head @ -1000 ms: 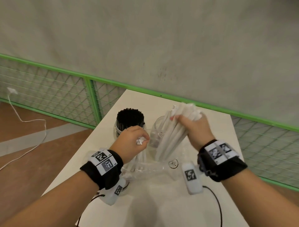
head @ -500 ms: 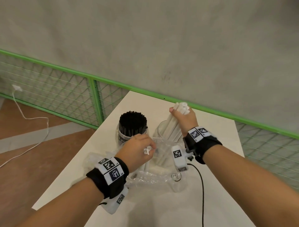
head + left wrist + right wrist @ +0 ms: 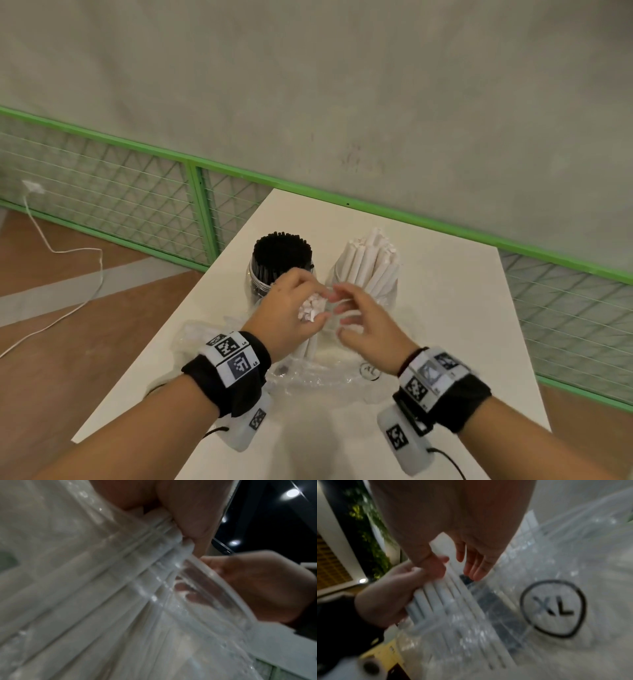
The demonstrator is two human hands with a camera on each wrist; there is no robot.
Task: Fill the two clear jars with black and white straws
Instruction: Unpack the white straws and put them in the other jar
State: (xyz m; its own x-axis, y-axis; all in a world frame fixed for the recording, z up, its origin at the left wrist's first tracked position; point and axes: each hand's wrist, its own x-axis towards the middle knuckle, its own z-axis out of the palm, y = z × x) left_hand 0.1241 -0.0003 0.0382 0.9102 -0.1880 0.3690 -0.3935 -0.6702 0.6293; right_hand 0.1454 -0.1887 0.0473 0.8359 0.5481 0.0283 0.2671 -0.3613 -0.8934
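Note:
Two clear jars stand side by side at the back of the white table (image 3: pixel 448 308). The left jar (image 3: pixel 259 284) is packed with black straws (image 3: pixel 282 251). The right jar (image 3: pixel 388 291) holds a leaning bunch of white straws (image 3: pixel 371 262). In front of the jars, my left hand (image 3: pixel 291 313) grips a small bundle of white straws (image 3: pixel 310 308), whose lower ends reach into a clear plastic bag (image 3: pixel 325 377). My right hand (image 3: pixel 366 322) hovers just right of that bundle, fingers loosely spread, thumb and index finger at the straw tops (image 3: pixel 436 595). It grips nothing.
The crumpled bag bears a circled "XL" mark (image 3: pixel 553 608) and lies between my wrists. A green mesh fence (image 3: pixel 191 192) runs behind the table, along a grey wall. At the left, a white cable (image 3: pixel 68 253) trails over the wooden floor.
My right hand has left its large bunch of white straws standing in the right jar and has come back beside the left hand. The left hand still holds its small bundle.

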